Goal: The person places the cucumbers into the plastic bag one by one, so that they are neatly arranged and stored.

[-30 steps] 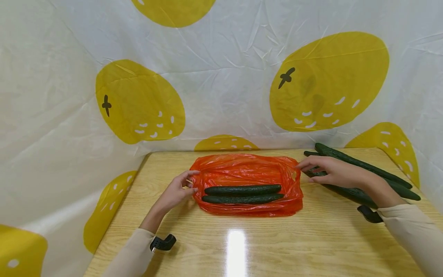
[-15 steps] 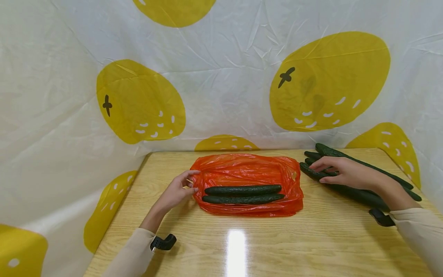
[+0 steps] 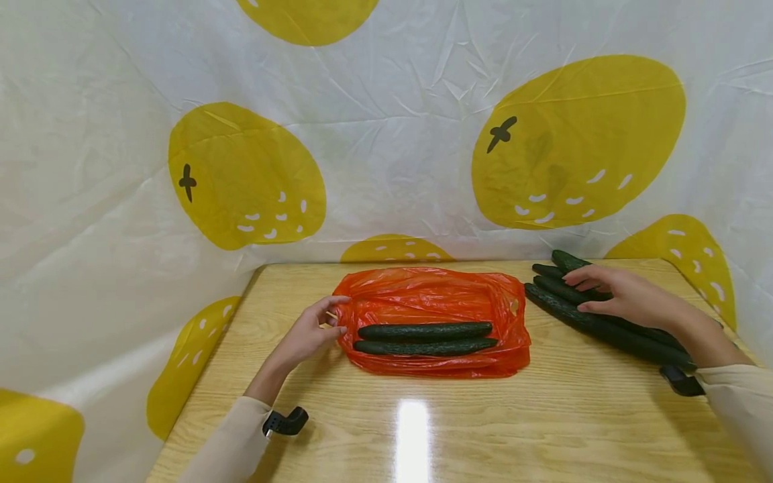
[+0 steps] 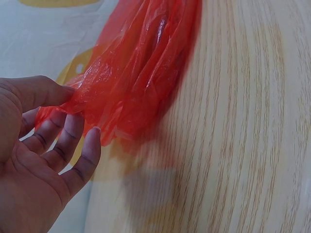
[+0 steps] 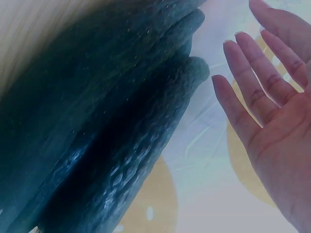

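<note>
Head view: left hand [image 3: 311, 332] pinches red bag [image 3: 419, 305]; right hand [image 3: 634, 298], spread, near cucumbers [image 3: 604, 330]; nudge could roll them.

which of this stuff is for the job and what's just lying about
Apparently for the job:
red bag, pinched in the left grip
two cucumbers within the bag's outline
cucumber pile, near the right grip

Just surroundings or worn:
wooden table
fruit-patterned sheet
black wristbands
</note>
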Available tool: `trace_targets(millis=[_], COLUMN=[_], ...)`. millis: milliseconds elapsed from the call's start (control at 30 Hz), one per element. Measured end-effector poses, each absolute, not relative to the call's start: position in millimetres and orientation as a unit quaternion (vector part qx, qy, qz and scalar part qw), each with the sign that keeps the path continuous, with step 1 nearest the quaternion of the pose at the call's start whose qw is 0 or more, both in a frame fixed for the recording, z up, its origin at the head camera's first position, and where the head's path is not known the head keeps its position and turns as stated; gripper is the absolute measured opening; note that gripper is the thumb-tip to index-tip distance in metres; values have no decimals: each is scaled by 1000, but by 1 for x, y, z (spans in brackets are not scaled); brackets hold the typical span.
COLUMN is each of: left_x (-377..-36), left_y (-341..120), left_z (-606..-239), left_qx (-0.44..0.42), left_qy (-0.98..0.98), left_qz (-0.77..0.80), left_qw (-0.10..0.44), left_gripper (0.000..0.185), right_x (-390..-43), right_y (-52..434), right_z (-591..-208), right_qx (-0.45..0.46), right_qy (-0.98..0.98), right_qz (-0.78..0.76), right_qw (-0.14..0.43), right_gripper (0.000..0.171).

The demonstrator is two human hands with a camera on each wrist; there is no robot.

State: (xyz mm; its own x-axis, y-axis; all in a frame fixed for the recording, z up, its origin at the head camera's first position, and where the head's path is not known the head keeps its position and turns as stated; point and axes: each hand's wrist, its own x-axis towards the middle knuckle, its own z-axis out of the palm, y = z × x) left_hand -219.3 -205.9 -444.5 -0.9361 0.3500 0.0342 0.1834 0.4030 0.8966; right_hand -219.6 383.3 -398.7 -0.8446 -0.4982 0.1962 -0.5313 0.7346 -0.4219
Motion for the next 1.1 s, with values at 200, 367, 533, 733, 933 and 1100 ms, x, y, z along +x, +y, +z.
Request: trace_targets(millis=[200,367,533,733,933,1100], left_x=[-218,-218,-219,-218,-217,-217], left_y=[-206,-207,-208,-208,-206,-207], left_z=[-443,-444,-445,-445,-444,-444], left_qx=[160,160,159,153,155,158], left_qy=[835,834,832,829,827,829], left_qz=[520,521,524,531,533,529], left_qw=[82,83,86,89,89,86], left_gripper=[55,55,55,55,54,53], right_x=[-218,-217,-218,-218,-219,-220], right_y=[392,399,407,416,422,426], right_z=[-397,-396,-397,-399,-404,-409], right_qx=[258,245,238,226,232,228], right_qy=[-936,-944,-949,-957,-958,-960], right_qz=[236,217,200,171,146,147], right_qw=[37,40,44,61,80,70], right_gripper=[49,49,49,52,54,54])
